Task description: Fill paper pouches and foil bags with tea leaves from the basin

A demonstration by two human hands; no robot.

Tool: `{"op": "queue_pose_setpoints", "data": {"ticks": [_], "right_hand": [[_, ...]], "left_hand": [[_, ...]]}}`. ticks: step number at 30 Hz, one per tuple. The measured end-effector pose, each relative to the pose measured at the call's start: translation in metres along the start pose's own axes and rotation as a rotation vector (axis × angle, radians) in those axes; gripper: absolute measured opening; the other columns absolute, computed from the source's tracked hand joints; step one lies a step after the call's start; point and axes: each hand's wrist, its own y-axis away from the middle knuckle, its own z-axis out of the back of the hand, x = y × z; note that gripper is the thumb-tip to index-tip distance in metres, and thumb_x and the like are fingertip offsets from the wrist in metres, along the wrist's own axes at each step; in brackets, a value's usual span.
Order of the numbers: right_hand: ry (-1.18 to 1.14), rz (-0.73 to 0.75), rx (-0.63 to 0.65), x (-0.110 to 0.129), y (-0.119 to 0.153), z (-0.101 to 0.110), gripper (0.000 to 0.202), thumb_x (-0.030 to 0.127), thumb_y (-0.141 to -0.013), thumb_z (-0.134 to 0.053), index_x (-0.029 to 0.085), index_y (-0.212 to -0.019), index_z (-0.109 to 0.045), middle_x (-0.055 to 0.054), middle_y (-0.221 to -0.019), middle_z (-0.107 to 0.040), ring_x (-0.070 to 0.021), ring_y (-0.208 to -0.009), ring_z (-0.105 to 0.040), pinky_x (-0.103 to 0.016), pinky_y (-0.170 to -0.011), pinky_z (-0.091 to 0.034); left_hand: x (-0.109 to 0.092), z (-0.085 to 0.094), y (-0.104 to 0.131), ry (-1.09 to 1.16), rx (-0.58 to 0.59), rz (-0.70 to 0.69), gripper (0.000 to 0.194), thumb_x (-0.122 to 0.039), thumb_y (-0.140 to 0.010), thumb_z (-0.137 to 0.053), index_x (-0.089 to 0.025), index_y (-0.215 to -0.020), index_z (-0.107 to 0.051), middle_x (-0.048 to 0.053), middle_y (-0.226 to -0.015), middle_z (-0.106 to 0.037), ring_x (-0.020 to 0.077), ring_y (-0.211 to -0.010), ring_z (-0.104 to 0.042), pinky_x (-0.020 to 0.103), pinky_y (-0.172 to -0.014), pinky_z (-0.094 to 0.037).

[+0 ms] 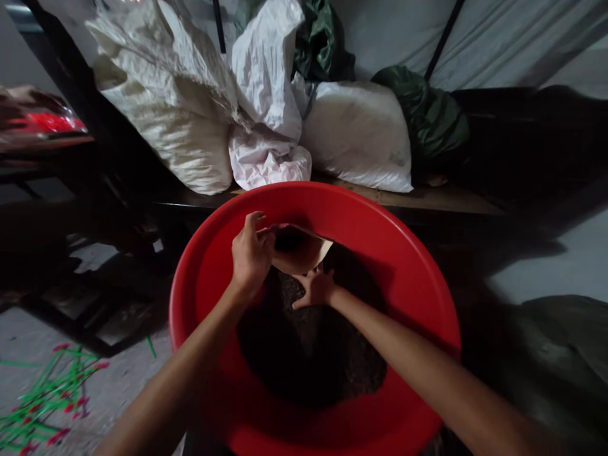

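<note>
both bare forearms [403, 347] angle inward, left hand [249, 254] curled into a pinch, right hand [319, 289] a bit lower, kinda splayed out

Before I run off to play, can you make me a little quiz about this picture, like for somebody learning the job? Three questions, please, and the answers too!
1. Which hand grips the edge of the open bag?
2. True or false: the dark crumbly stuff is inside the red tub.
3. Fill in: the green sticks with red ends lie on the ____.

Key: 1. The left hand. 2. True. 3. Floor.
</note>
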Motion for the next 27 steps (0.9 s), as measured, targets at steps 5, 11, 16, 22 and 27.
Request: {"op": "queue_pose_setpoints", "data": {"ticks": [5,11,16,22,27], "right_hand": [[0.088,0.052,-0.099,0.033,0.017,-0.043,0.077,0.056,-0.077,-0.083,0.040,-0.148,-0.058,-0.015,-0.156,-0.047,-0.0513,-0.140,-0.045,-0.061,-0.094,-0.056],[0.038,0.200,-0.079,0.033,0.044,-0.048,0.060,0.045,-0.083,-0.082,0.037,-0.140,-0.066,-0.011,-0.154,-0.052,-0.0444,-0.137,-0.054,-0.050,-0.097,-0.058],[-0.235,0.287,-0.315,0.035,0.092,-0.004,0.054,0.035,-0.077,-0.085,0.034,-0.130,-0.072,-0.008,-0.141,-0.061,-0.0296,-0.127,-0.063,-0.045,-0.112,-0.051],[-0.299,0.356,-0.637,0.040,0.082,0.086,0.049,0.027,-0.081,-0.078,0.028,-0.128,-0.067,-0.006,-0.126,-0.067,-0.0269,-0.118,-0.066,-0.045,-0.106,-0.054],[-0.255,0.246,-0.754,0.031,0.029,0.111,0.065,0.023,-0.085,-0.073,0.019,-0.147,-0.054,-0.013,-0.138,-0.067,-0.0307,-0.125,-0.065,-0.050,-0.110,-0.053]], "left_hand": [[0.013,-0.002,0.008,0.038,0.057,-0.187,0.025,-0.024,-0.102,-0.058,-0.021,-0.114,-0.079,0.005,-0.116,-0.081,0.0208,-0.104,-0.078,0.032,-0.095,-0.061],[0.026,-0.008,0.004,0.109,0.036,-0.187,0.029,-0.026,-0.103,-0.059,-0.016,-0.123,-0.078,0.009,-0.119,-0.080,0.0234,-0.106,-0.079,0.031,-0.093,-0.062],[0.024,-0.010,0.000,0.112,0.053,-0.226,0.028,-0.022,-0.103,-0.059,-0.016,-0.123,-0.078,0.009,-0.118,-0.080,0.0225,-0.104,-0.079,0.030,-0.094,-0.062],[0.028,-0.011,0.000,0.165,0.107,-0.289,0.031,-0.014,-0.100,-0.057,-0.015,-0.125,-0.076,0.010,-0.123,-0.078,0.0222,-0.113,-0.076,0.033,-0.102,-0.060],[0.032,-0.005,0.004,0.105,0.077,-0.202,0.057,-0.004,-0.089,-0.061,-0.014,-0.144,-0.062,0.013,-0.140,-0.070,0.0258,-0.127,-0.069,0.041,-0.113,-0.055]]}}
